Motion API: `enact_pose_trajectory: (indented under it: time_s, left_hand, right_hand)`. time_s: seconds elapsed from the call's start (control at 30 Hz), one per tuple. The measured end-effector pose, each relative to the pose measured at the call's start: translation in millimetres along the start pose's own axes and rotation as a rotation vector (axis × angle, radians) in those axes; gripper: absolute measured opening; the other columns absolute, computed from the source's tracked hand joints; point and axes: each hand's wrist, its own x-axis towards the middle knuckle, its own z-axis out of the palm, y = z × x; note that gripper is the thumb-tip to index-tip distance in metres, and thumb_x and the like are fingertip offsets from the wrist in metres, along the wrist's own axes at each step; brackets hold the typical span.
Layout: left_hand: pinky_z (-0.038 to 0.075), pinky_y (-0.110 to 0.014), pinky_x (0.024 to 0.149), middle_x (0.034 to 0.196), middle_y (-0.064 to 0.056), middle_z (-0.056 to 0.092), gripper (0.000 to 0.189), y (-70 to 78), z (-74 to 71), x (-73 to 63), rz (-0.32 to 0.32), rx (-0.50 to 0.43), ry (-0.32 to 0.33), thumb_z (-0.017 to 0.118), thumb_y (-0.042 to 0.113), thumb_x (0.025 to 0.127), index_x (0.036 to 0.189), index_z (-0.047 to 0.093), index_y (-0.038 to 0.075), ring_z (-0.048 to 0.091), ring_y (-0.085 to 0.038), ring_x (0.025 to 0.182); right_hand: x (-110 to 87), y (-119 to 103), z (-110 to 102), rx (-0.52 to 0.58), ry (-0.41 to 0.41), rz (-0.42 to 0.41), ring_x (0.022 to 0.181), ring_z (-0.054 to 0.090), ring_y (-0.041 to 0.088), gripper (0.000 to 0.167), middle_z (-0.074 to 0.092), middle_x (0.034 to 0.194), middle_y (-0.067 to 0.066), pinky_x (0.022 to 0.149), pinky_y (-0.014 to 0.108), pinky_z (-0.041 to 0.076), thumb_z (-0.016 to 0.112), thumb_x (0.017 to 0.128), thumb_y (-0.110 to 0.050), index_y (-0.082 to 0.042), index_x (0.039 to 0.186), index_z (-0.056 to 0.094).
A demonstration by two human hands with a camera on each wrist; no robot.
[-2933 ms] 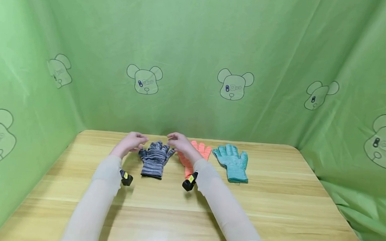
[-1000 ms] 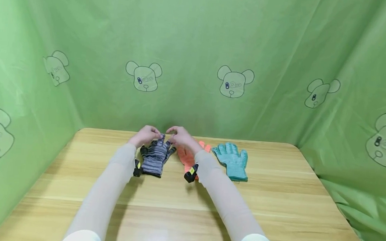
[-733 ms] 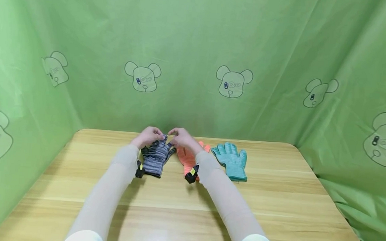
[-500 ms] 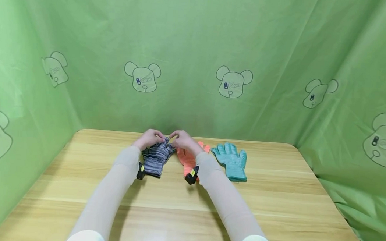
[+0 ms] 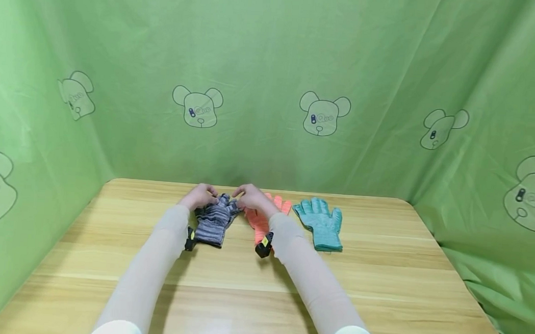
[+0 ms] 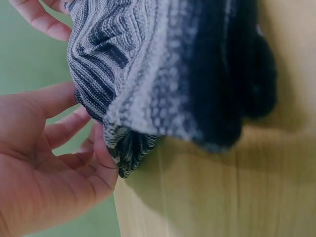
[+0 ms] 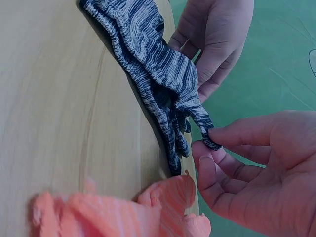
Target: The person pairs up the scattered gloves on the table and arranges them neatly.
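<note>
A grey-and-black striped knit glove [image 5: 213,222] lies left of centre on the table in the head view, its cuff toward me. What looks like a second striped layer shows beneath it in the right wrist view. My left hand [image 5: 199,196] is at the glove's left finger side, and in the left wrist view its fingertips [image 6: 101,153] pinch the knit edge. With thumb and finger, my right hand [image 7: 266,168] pinches one striped glove finger [image 7: 202,123]. An orange glove [image 5: 257,222] lies under my right wrist, partly hidden by it.
A teal glove [image 5: 323,226] lies flat to the right of the orange one. All lie near the back edge of the wooden table [image 5: 222,307]. Green cloth [image 5: 260,141] with bear prints hangs behind and at both sides. Black wrist cameras [image 5: 264,244] hang below the sleeves.
Both hands have come in to the striped glove's fingers since the first frame. Its raised middle finger has come down toward me, and my left hand has shifted slightly left.
</note>
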Motion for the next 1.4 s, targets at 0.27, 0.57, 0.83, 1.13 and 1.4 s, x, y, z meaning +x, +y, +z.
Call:
enact_pose_trajectory:
  time_s: [0.27,0.57,0.83,1.13,1.4]
  left_hand:
    - [0.046,-0.019,0.062,0.1,-0.005,0.056,0.027,-10.7,-6.8,-1.9,-0.075,-0.046,-0.012,0.068,0.01,0.087,0.109,0.059,-0.002,0.051,-0.012,0.081]
    - [0.047,-0.022,0.062,0.079,0.003,0.051,0.014,-11.2,-11.2,-10.2,-0.132,-0.04,-0.006,0.068,0.014,0.087,0.093,0.064,0.002,0.049,-0.01,0.072]
    - [0.04,-0.026,0.061,0.077,-0.002,0.046,0.019,-8.0,-8.2,-5.2,-0.083,0.022,0.071,0.066,0.018,0.087,0.077,0.054,0.008,0.046,-0.017,0.072]
    - [0.038,-0.025,0.061,0.074,0.003,0.043,0.014,-5.6,-14.4,-8.2,-0.045,-0.14,0.076,0.059,0.014,0.093,0.082,0.054,0.007,0.04,-0.011,0.066]
    - [0.045,-0.028,0.079,0.125,-0.021,0.059,0.033,-8.8,-14.2,-6.0,0.031,-0.165,0.029,0.05,0.01,0.098,0.125,0.059,-0.006,0.053,-0.021,0.095]
  right_hand:
    - [5.0,-2.3,9.8,-0.011,-0.015,-0.022,0.067,0.056,0.02,0.044,0.057,0.073,0.003,0.078,0.047,0.057,0.052,0.08,0.011,0.001,0.121,0.061]
    - [5.5,-4.3,18.3,-0.045,0.002,-0.039,0.067,0.06,0.023,0.044,0.062,0.075,0.012,0.08,0.047,0.059,0.054,0.077,0.013,0.003,0.119,0.062]
    - [4.7,-4.5,16.4,-0.028,-0.011,-0.048,0.064,0.055,0.021,0.044,0.056,0.072,0.006,0.076,0.046,0.057,0.052,0.076,0.013,0.002,0.118,0.062]
    - [4.1,-5.6,9.7,-0.01,-0.02,-0.027,0.057,0.044,0.013,0.045,0.046,0.063,0.0,0.062,0.035,0.047,0.049,0.077,0.013,-0.001,0.119,0.061]
    - [5.5,-5.4,8.8,-0.02,-0.033,-0.024,0.053,0.042,0.011,0.045,0.046,0.059,-0.001,0.057,0.031,0.041,0.05,0.076,0.013,-0.001,0.117,0.063]
